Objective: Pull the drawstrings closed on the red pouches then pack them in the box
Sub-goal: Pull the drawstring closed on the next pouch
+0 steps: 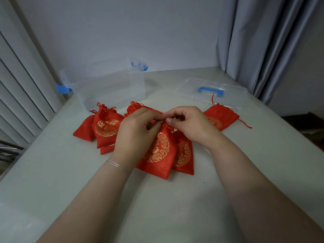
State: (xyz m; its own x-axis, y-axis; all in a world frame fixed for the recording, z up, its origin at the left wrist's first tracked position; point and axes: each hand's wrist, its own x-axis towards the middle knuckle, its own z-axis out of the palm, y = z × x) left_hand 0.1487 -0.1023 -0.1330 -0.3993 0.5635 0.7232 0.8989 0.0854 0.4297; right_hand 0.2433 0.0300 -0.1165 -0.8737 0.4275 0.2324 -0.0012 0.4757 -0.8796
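Note:
Several red pouches with gold round prints lie on the table. My left hand [138, 130] and my right hand [189, 123] both pinch the gathered neck of the middle pouch [158, 155], which hangs tilted between them. A second pouch [184, 155] lies just behind it on the right. A cinched pouch [106, 127] stands on a small heap at the left. Another pouch [220, 119] lies flat at the right with its mouth open and cords loose. The clear plastic box [107, 85] with blue latches stands open behind the heap.
The box's clear lid [210, 92] with a blue handle lies flat at the back right, touching the right pouch. Grey curtains hang at the right, slatted blinds at the left. The table's left edge runs diagonally near the box.

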